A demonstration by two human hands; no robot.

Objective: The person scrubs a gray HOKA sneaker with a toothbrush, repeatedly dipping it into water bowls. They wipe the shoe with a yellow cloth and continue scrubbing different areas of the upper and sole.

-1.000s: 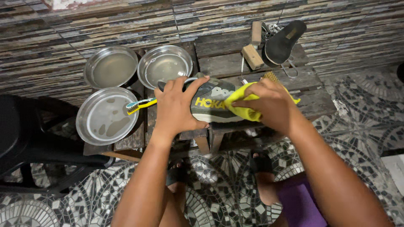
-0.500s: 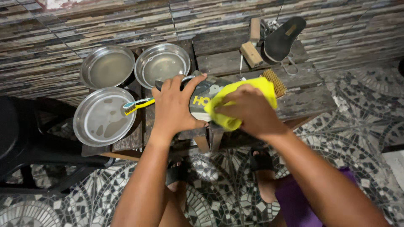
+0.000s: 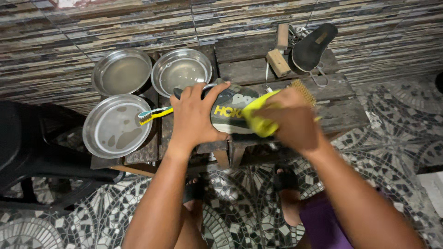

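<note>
Three metal pans (image 3: 122, 73) sit at the wooden table's (image 3: 341, 115) left end; a toothbrush (image 3: 155, 114) lies across the near pan's (image 3: 115, 127) rim; a wooden brush (image 3: 279, 56) and black insole (image 3: 313, 46) rest by the far edge; a black chair (image 3: 27, 147) stands left.

Striped stone wall (image 3: 115, 23), mosaic floor (image 3: 240, 207).

Shoe (image 3: 233, 108) half hidden under both hands; right hand (image 3: 290, 117) motion-blurred.
</note>
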